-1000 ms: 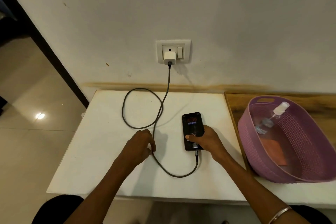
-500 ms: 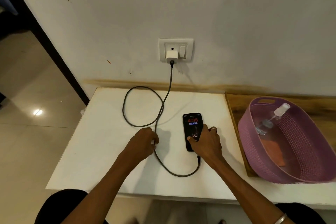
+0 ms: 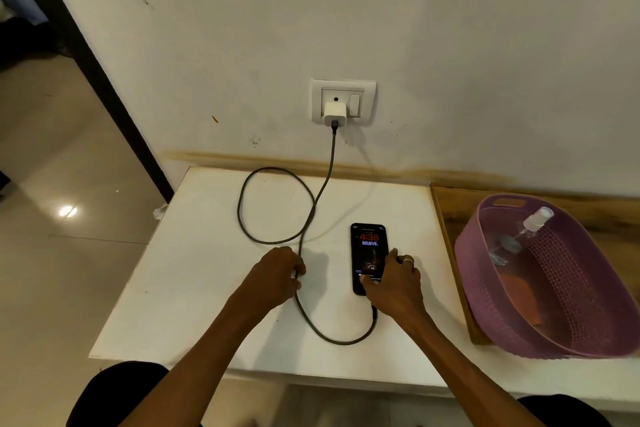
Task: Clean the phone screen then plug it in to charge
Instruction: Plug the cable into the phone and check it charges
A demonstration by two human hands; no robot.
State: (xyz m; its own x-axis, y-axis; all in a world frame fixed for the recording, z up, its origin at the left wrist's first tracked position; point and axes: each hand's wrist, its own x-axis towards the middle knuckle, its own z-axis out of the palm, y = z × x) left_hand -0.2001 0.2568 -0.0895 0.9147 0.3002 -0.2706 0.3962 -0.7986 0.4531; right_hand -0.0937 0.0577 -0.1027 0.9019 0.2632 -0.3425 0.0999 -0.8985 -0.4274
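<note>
**Right hand slides up the phone's edge**

Since a moment ago my right hand (image 3: 394, 282) has crept farther along the phone (image 3: 369, 255), fingers curled over its near right edge, thumb on the lit screen. My left hand (image 3: 277, 276) stays loosely closed around the cable (image 3: 304, 229) on the white counter (image 3: 194, 281). That cable loops from the charger (image 3: 334, 113) in the wall socket (image 3: 343, 102) to the phone's near end. Well to the right sits a purple basket (image 3: 571, 288) holding a spray bottle (image 3: 526, 229).

Dim warm light; soft shadows lie just beyond the fingers (image 3: 300, 270), floor (image 3: 67, 211) glare, edges bowed.
</note>
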